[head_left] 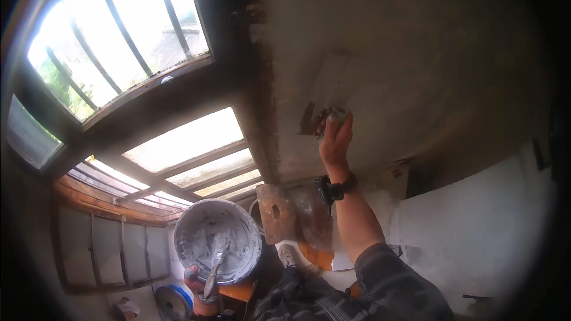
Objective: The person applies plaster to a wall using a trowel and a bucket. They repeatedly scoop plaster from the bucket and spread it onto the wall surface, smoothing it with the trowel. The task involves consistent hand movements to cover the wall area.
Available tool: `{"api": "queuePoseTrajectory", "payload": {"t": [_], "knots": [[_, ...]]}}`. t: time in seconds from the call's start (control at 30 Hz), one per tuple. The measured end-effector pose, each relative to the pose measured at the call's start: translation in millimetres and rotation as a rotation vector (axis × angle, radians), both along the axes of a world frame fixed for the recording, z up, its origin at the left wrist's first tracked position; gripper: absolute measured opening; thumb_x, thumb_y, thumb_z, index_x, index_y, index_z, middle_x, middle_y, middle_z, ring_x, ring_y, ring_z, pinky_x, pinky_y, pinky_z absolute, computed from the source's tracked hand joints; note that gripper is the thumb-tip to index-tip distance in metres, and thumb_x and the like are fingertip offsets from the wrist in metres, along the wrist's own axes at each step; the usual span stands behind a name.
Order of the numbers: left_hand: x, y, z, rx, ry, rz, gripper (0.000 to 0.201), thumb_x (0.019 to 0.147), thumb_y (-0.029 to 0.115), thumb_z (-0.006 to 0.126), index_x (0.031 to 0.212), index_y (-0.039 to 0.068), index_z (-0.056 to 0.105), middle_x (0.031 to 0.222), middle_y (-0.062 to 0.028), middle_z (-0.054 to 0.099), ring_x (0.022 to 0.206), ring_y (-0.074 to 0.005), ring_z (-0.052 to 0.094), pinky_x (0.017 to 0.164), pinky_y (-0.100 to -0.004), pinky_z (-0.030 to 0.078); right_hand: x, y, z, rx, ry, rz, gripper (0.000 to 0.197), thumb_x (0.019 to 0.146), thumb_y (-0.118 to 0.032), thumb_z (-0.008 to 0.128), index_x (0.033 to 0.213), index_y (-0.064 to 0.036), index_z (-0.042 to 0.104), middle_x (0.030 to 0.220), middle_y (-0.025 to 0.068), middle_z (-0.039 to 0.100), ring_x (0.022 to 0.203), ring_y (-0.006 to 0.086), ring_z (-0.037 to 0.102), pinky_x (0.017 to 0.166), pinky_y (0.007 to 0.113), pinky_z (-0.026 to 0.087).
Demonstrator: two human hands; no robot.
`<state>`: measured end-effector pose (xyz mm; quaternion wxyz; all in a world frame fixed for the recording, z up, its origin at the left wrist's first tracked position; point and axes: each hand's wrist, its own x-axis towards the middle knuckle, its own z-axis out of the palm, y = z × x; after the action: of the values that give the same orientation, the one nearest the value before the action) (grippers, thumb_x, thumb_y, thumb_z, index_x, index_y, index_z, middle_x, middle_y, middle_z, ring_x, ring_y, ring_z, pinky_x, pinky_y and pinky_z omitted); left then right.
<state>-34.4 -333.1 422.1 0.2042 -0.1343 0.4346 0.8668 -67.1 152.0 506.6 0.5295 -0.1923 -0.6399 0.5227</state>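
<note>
My right hand [337,137] is raised against the grey plastered wall [416,53], its fingers wrapped round the handle of a plastering trowel [336,80]. The trowel's pale blade is dim and blurs into the wall. At the lower left, my left hand [202,290] grips a putty knife [216,258] beside the near rim of a round bucket [191,226]. Grey-white paste coats the bucket's inside, and the knife's smeared blade reaches into it. Whether my left fingers also carry the bucket, I cannot tell.
Barred windows [119,21] and a lower wooden-framed window [187,139] fill the left side. A worn board with a hole [277,214] stands beside the bucket. A blue-rimmed round object [173,302] lies at the lower left. My shoe [287,254] shows below.
</note>
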Motion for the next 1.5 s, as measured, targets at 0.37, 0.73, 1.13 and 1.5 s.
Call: {"api": "queuePoseTrajectory", "payload": {"t": [0.37,0.73,1.13,1.5], "knots": [[-12,17,11,0.075,-0.069,0.005,0.065,0.07,0.029,0.054,0.131,0.003,0.049,0.125,-0.0117,0.056,0.113,-0.0313,0.054,0.1,-0.0438,0.043,3,-29,-77,0.003,-0.262,0.044,0.025,0.098,-0.025,0.044,0.105,-0.001,0.044,0.055,0.0021,0.05,0.046,0.0125,0.049,0.046,0.029,0.041],[3,14,-5,-0.689,0.392,-0.115,0.065,0.071,0.031,0.053,0.129,0.003,0.05,0.125,-0.0111,0.056,0.114,-0.0306,0.054,0.1,-0.0428,0.042,-11,35,34,0.128,-0.204,-0.005,0.043,0.095,-0.018,0.05,0.131,0.0026,0.037,0.09,0.0198,0.066,0.08,0.0324,0.067,0.07,0.04,0.052],[2,22,22,0.087,0.045,-0.018,0.069,0.07,0.031,0.053,0.133,0.004,0.047,0.129,-0.0111,0.054,0.119,-0.0303,0.051,0.103,-0.0424,0.039,26,-2,-43,0.129,-0.36,0.035,0.044,0.095,-0.021,0.051,0.131,0.0023,0.04,0.096,0.0242,0.065,0.089,0.0407,0.065,0.076,0.044,0.052],[13,11,8,0.03,0.132,-0.037,0.03,0.079,0.024,0.059,0.106,0.013,0.055,0.119,-0.0071,0.054,0.11,-0.024,0.05,0.096,-0.0423,0.042,-35,16,42,0.157,-0.145,0.038,0.043,0.095,-0.02,0.05,0.129,0.0037,0.041,0.096,0.0237,0.064,0.085,0.0399,0.064,0.075,0.044,0.05]]}}
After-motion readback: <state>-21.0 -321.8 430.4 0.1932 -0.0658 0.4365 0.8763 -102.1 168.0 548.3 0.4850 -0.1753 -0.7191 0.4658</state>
